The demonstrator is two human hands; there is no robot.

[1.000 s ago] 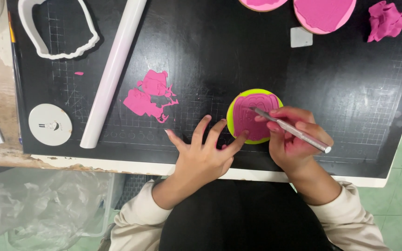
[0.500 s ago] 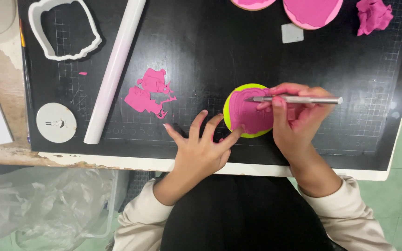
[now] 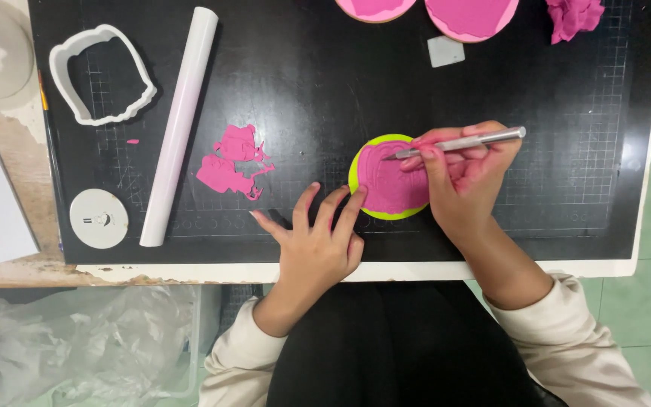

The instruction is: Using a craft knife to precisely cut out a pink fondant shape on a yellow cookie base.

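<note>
roughly level, craft knife [image 3: 461,142], tip pointing left

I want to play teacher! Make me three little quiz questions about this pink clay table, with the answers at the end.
1. True or false: the right hand holds a silver craft knife with its tip on the pink clay disc.
2. Which hand steadies the yellow-green base under the disc: A) left hand, B) right hand, C) neither?
3. Fill in: the white roller lies between the pink clay scraps and the white ______ cutter.

Key
1. True.
2. A: its fingertips touch the base's near edge.
3. Cookie.
</note>
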